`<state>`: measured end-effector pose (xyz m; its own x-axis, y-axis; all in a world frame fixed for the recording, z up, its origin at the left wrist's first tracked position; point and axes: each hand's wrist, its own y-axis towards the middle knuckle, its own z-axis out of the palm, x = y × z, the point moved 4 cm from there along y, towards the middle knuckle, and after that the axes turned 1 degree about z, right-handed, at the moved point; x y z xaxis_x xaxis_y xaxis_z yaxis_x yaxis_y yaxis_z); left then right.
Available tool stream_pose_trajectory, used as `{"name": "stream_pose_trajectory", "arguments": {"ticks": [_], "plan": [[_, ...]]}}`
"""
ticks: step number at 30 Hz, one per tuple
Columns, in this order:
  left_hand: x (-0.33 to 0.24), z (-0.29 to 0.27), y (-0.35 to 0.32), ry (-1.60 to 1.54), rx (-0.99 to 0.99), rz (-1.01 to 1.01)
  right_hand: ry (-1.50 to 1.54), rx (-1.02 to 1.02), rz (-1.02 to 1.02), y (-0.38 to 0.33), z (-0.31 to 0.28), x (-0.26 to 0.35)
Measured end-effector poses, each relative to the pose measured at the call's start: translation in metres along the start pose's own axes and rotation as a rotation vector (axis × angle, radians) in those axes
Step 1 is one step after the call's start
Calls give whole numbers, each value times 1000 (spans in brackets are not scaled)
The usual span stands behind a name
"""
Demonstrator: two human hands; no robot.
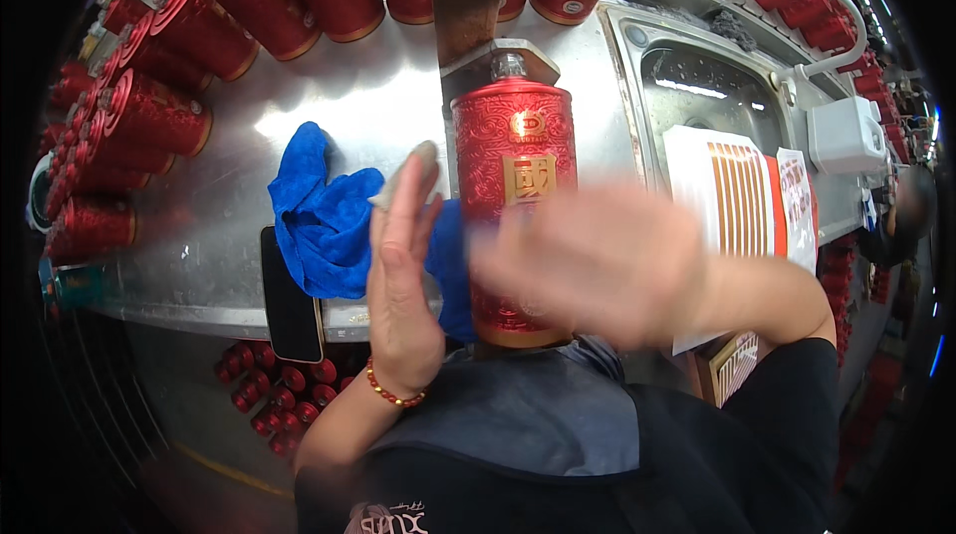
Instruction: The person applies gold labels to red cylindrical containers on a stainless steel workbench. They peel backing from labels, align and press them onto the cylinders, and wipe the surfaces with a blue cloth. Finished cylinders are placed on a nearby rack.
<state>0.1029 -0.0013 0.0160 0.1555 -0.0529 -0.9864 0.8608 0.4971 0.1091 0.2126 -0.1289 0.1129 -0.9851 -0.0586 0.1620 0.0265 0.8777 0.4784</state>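
Observation:
A red bottle (513,126) with embossed patterning, gold markings and a clear stopper stands at the counter's near edge, in front of my body. To its left is my left hand (403,285), fingers stretched out and seen edge-on, with a pale cover on one fingertip. Blue fabric shows between that hand and the bottle; whether the palm touches either is hidden. My right hand (607,260) crosses in front of the bottle's lower half. Motion smears its fingers, so any hold is unclear. A crumpled blue cloth (324,220) lies left of my left hand.
A black phone (292,295) lies partly under the cloth at the metal counter's (224,185) edge. Several red bottles (264,1) line the back and left. At right are a sink (712,86), printed label sheets (732,195) and a white jug (846,135).

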Motion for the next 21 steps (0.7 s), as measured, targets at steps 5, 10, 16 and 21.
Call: {"name": "stream_pose_trajectory", "arguments": {"ticks": [5, 10, 16, 21], "plan": [[0, -26, -9, 8, -61, 60, 345, 179, 160, -8, -4, 5], [-1, -29, -16, -209, -266, 57, 60, 4, 169, -22, -1, -1], [-4, -32, -24, -13, -51, 118, 778, -73, 746, -47, 5, -21], [-5, -30, -25, 90, 44, 106, 529, -128, 629, -52, -8, -15]]}}
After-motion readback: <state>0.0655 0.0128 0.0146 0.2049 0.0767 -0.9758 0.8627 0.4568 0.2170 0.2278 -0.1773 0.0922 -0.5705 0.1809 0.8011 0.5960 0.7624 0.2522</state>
